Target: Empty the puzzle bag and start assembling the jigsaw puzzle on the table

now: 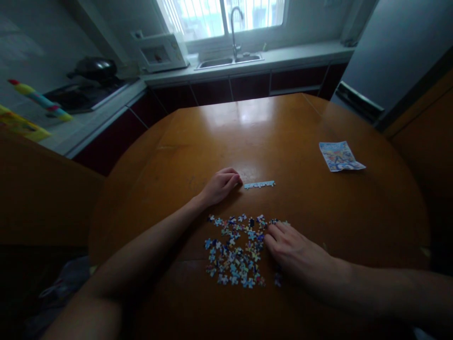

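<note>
A short strip of joined jigsaw puzzle pieces (259,184) lies on the wooden table. Just off its left end rests my left hand (221,185), fingers curled together; whether anything is inside them is hidden. Closer to me, many loose puzzle pieces (237,259) are spread in a rough patch, mostly light blue with some dark and colourful ones. My right hand (288,243) is at the right edge of this patch, its fingers bent down among the pieces and closed. Its fingertips are partly hidden, so I cannot see what they grip. A few pieces lie under and beside that hand.
A creased picture sheet (340,156) lies at the table's right side. Beyond the table (226,127) stand a counter with a sink (230,61), a microwave (161,52) and a stove with a dark pan (95,70). A grey fridge (392,56) is at the right.
</note>
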A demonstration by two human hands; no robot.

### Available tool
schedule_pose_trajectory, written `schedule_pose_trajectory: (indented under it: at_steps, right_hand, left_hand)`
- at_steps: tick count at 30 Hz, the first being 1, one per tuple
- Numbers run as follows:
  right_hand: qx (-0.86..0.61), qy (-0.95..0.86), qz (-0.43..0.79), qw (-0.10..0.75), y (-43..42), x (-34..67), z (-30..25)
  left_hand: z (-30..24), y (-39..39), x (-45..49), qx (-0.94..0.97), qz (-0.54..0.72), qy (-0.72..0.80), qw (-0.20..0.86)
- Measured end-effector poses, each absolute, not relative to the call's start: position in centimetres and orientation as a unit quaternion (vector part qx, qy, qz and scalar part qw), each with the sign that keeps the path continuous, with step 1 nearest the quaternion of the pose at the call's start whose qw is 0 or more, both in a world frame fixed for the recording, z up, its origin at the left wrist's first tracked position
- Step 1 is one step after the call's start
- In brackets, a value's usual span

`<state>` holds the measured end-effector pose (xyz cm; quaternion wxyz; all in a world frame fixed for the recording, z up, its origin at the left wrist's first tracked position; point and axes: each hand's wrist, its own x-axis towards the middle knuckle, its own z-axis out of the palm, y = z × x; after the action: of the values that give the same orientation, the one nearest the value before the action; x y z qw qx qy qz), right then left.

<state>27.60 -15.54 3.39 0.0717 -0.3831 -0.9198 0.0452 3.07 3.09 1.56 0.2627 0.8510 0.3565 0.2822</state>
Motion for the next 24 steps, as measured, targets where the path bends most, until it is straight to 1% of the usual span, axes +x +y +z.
schedule_pose_trajectory:
  at_steps: [2,5,7,9,12,15,18,20,22,24]
  right_hand:
    - [-0.378,-0.919,0.089,0.075,-15.5,27.6,3.6]
    - [-0.345,-0.908,0.215,0.097,-14.8,27.6,4.4]
    - [-0.337,-0.881,0.292,0.16,-13.9,27.7,5.1]
    - [-0.34,-0.838,0.342,0.254,-12.7,27.8,5.6]
    - [-0.365,-0.767,0.374,0.372,-10.6,28.1,5.5]
    - [-0.421,-0.693,0.387,0.44,-8.6,28.5,4.5]
    - [-0.446,-0.601,0.46,0.478,-7.3,28.6,3.6]
    - [-0.446,-0.555,0.504,0.489,-6.9,28.5,3.2]
    - [-0.447,-0.547,0.505,0.496,-6.8,28.2,3.1]
    - [-0.455,-0.562,0.475,0.501,-6.9,27.9,3.0]
  left_hand:
    - [1.5,3.1,3.1,0.851,0.281,0.358,0.26]
    - [1.6,3.1,3.1,0.851,0.281,0.359,0.26]
    - [1.6,3.0,3.1,0.853,0.28,0.357,0.259]
    - [1.6,3.0,3.1,0.857,0.277,0.355,0.252]
    - [1.9,2.9,3.2,0.872,0.268,0.344,0.223]
    - [2.5,2.4,3.6,0.89,0.288,0.316,0.159]
    - [3.4,0.9,4.5,0.892,0.34,0.281,0.098]
    - [3.9,-0.5,5.3,0.902,0.346,0.244,0.082]
    - [4.0,-1.7,5.9,0.92,0.327,0.202,0.08]
    - [3.8,-2.4,6.3,0.932,0.31,0.17,0.081]
